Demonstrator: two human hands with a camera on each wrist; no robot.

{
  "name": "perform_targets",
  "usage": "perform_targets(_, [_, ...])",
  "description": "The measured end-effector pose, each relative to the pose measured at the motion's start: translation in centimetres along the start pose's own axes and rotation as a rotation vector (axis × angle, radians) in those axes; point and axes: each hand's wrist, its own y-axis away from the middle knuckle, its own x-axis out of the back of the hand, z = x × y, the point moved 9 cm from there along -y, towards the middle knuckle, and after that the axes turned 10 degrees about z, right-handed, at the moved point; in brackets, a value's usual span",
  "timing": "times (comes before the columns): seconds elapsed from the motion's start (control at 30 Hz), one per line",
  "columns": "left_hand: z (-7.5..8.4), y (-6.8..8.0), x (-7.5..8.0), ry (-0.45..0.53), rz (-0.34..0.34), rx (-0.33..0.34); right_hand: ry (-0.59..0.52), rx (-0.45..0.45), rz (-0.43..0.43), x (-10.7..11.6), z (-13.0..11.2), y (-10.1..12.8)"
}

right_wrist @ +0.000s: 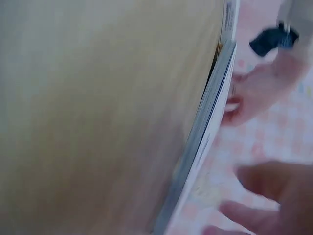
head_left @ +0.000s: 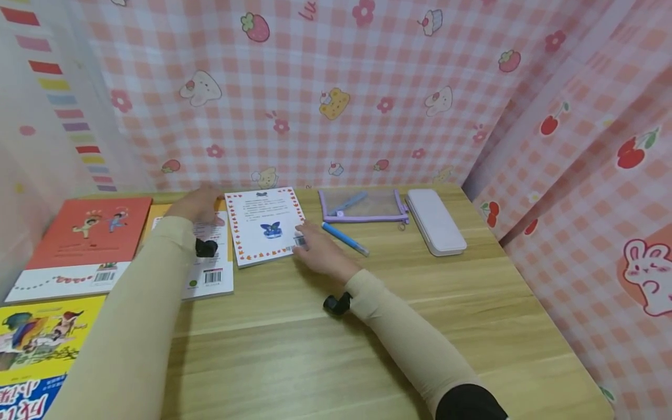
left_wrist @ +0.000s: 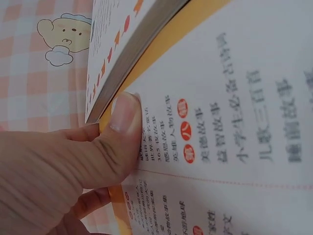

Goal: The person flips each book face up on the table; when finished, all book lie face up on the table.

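Left hand (head_left: 196, 203) held the yellow book (head_left: 210, 256) at its top edge on the tabletop (head_left: 315, 326), and the right hand (head_left: 320, 251) lay flat on the white book (head_left: 262, 224). Up close, the left thumb (left_wrist: 124, 127) pressed the yellow book's edge. Beside the right hand, everything looked blurry.

Four books are counted on the worktop (head_left: 325, 350): an orange-red one (head_left: 89, 233) at the left edge, a yellow-bordered one (head_left: 210, 271), a white one with a butterfly (head_left: 262, 224), and a yellow one (head_left: 37, 344) at the near left corner. One blue pen (head_left: 343, 238), one mesh pouch (head_left: 362, 205) and one white case (head_left: 434, 220) are counted. Two hands are seen.
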Motion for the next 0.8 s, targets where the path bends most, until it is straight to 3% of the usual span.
perform_targets(0.07, [-0.3, -0.2, -0.1, 0.018, -0.009, 0.025, 0.039, 0.039, 0.074, 0.6, -1.4, 0.3])
perform_targets(0.17, [-0.3, -0.4, 0.1, 0.019, -0.011, 0.025, 0.001, 0.109, 0.151, 1.2, -4.2, 1.1])
perform_targets(0.3, [-0.6, -0.5, 0.7, 0.004, 0.044, 0.007, -0.169, 0.127, 0.083, -0.3, -6.7, 1.8])
perform_targets(0.47, [-2.2, -0.1, 1.3, 0.059, 0.125, 0.015, -0.338, -0.005, -0.109, -4.3, -7.4, 2.7])
perform_targets(0.57, [-3.1, 0.5, 1.8, 0.078, 0.145, 0.031, -0.421, -0.088, -0.170, -5.9, -7.6, 3.2])
perform_targets(0.67, [-4.5, 1.4, 2.2, 0.097, 0.165, 0.091, -0.567, -0.206, -0.206, -7.0, -7.8, 3.6])
perform_targets(0.8, [-7.0, 3.3, 2.7, 0.114, 0.240, 0.227, -0.775, -0.347, -0.255, -8.2, -8.3, 4.2])
